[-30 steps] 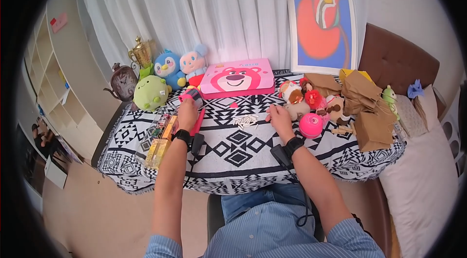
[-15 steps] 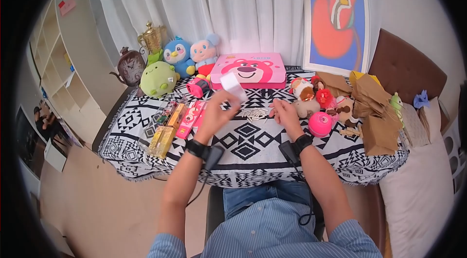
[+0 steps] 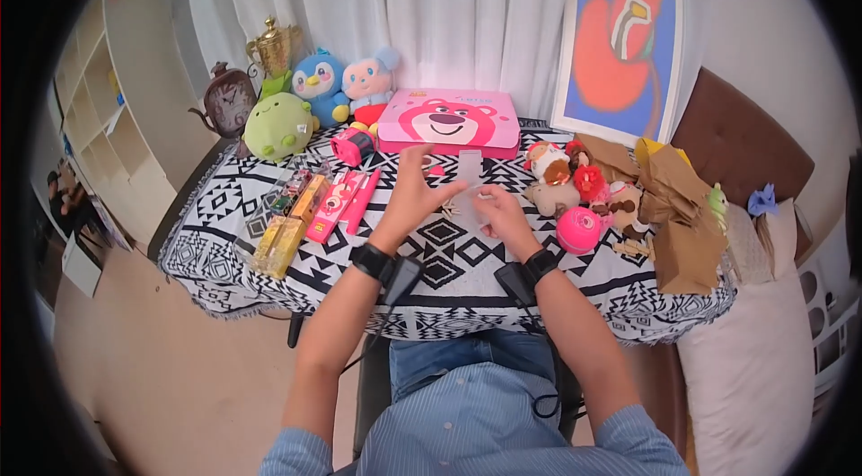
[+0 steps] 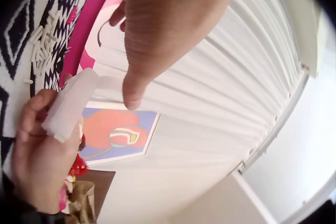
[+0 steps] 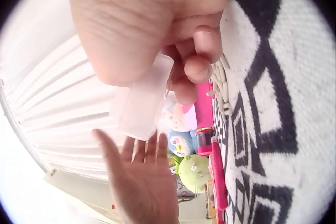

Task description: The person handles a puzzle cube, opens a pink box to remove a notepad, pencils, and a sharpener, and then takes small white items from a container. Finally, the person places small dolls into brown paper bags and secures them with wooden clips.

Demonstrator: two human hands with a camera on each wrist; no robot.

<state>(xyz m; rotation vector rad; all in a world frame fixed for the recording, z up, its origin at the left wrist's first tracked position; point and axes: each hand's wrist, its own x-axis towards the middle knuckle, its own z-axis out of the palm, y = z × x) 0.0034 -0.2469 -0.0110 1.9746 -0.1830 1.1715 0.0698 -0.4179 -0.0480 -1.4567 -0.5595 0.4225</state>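
Observation:
My right hand holds a small translucent plastic case between thumb and curled fingers, over the middle of the table. In the left wrist view the case stands tilted in that hand, with a thin clear flap along its upper side. My left hand is just left of the case, thumb and fingers spread apart and nothing between them. Below and behind the case lies a loose pile of small white sticks, partly hidden by the hands in the head view.
A pink bear box stands at the back beside plush toys. On the left lie yellow packs, a pink bear-print pack and a pink-black container. Right are a pink ball, small plush toys and brown paper bags.
My left hand left the pink-black container, carried the translucent case rightward and let go of it. My right hand, loosely curled near the sticks before, now holds the case.

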